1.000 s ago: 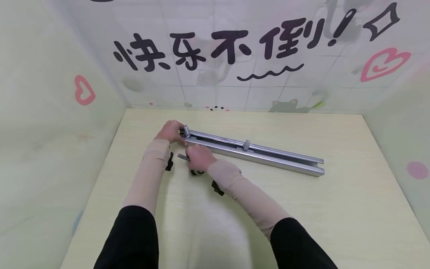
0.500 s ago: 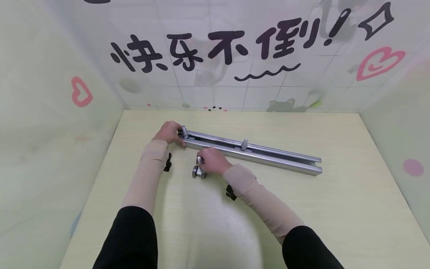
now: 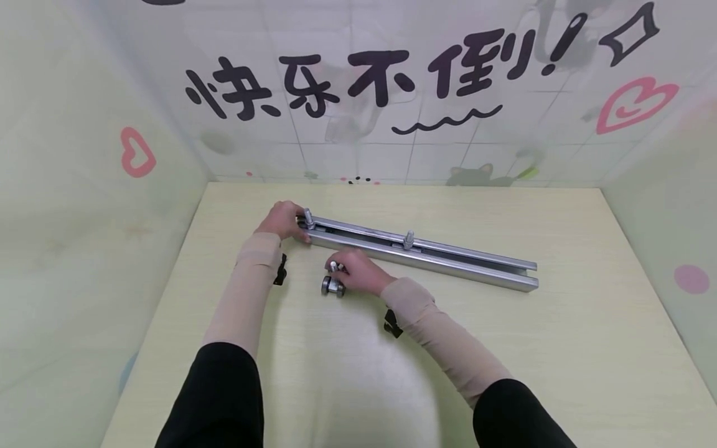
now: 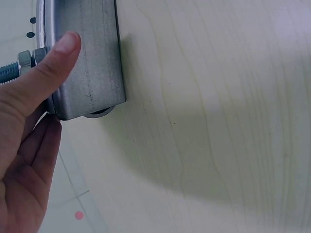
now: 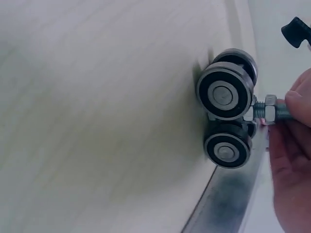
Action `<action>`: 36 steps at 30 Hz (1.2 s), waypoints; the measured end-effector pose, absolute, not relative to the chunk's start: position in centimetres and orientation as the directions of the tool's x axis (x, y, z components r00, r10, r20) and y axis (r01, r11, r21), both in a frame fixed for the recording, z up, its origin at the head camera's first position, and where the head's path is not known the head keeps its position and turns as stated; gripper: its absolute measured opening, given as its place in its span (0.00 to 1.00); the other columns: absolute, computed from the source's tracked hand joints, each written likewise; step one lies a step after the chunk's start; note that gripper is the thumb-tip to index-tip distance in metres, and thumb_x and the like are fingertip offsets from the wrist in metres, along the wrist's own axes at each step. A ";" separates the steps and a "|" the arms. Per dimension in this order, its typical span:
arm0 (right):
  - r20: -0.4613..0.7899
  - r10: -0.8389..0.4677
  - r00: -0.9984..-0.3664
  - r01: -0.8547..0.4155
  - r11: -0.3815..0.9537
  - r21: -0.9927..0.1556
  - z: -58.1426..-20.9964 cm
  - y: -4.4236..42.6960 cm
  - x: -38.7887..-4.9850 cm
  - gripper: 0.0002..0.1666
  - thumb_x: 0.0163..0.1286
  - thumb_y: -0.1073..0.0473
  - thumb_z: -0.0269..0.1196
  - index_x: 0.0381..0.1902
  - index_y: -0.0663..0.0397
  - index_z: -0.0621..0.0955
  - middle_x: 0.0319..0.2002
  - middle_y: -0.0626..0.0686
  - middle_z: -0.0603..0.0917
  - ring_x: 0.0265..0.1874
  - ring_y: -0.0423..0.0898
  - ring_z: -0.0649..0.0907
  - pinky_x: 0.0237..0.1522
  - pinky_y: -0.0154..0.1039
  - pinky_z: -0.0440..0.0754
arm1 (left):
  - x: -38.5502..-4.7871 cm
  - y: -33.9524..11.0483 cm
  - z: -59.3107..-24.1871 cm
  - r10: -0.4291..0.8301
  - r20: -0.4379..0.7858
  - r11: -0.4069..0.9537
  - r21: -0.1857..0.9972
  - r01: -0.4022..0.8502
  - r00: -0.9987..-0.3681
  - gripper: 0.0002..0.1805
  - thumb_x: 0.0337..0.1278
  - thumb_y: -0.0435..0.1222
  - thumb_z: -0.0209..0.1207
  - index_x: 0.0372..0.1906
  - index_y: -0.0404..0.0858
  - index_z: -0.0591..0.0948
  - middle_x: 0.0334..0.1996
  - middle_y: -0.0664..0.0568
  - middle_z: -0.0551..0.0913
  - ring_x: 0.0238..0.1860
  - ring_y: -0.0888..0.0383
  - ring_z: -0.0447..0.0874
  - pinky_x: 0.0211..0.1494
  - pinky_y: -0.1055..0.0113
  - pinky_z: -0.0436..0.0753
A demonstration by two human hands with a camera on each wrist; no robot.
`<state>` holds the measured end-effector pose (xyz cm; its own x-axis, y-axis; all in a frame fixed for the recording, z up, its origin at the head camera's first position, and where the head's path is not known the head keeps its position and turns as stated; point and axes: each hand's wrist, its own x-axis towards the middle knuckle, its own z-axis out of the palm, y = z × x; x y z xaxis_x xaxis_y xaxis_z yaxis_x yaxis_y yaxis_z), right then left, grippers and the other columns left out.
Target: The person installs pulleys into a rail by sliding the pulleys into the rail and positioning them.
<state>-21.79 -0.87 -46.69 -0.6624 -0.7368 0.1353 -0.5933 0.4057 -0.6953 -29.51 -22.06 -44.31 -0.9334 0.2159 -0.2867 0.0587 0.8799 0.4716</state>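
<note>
My left hand [image 3: 282, 221] grips the left end of a long metal rail [image 3: 454, 267] lying on the table. In the left wrist view, the thumb presses on the side of the rail [image 4: 92, 63] and the fingers lie beyond it. Two bolts [image 3: 409, 240] stand up from the rail's slot, one beside my left hand. My right hand [image 3: 358, 272] pinches the threaded bolt of a roller trolley [image 5: 226, 109] between thumb and fingers. Its several black-and-silver wheels [image 3: 333, 287] are at the table surface in front of the rail; whether they touch it I cannot tell.
The pale wooden table [image 3: 358, 379] is bounded by a printed back wall [image 3: 358, 155] and side walls. Past the rail's back lies a strip of table before the wall. A black strap piece [image 3: 393, 323] hangs at the right wrist.
My right hand has moved right, away from my left hand, and turned the trolley so its bolt no longer points left. My left hand stays on the rail end.
</note>
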 end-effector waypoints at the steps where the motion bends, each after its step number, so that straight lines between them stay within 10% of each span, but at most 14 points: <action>1: 0.154 -0.734 -0.662 -0.598 0.393 -0.699 -46.8 -0.8 -21.7 0.08 0.57 0.71 0.60 0.36 0.65 0.80 0.35 0.56 0.84 0.38 0.47 0.82 0.43 0.32 0.78 | -29.5 -22.0 -44.3 0.216 -0.286 0.879 0.474 0.058 -0.933 0.25 0.27 0.34 0.74 0.40 0.33 0.81 0.42 0.41 0.81 0.42 0.48 0.74 0.50 0.55 0.73; 36: 0.396 -0.648 -0.651 -0.739 0.421 -0.527 -47.1 4.6 -19.5 0.07 0.55 0.63 0.65 0.29 0.61 0.78 0.26 0.52 0.81 0.24 0.41 0.77 0.28 0.25 0.76 | -29.6 -22.3 -44.5 0.224 -0.297 0.856 0.514 0.043 -0.928 0.27 0.28 0.34 0.73 0.43 0.31 0.80 0.47 0.37 0.79 0.46 0.46 0.75 0.56 0.52 0.71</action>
<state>-19.52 4.57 -47.12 -0.6511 -0.6476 0.3958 -0.7386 0.4206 -0.5269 -29.58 -22.28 -44.54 -0.9283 0.2244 -0.2965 0.0427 0.8565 0.5144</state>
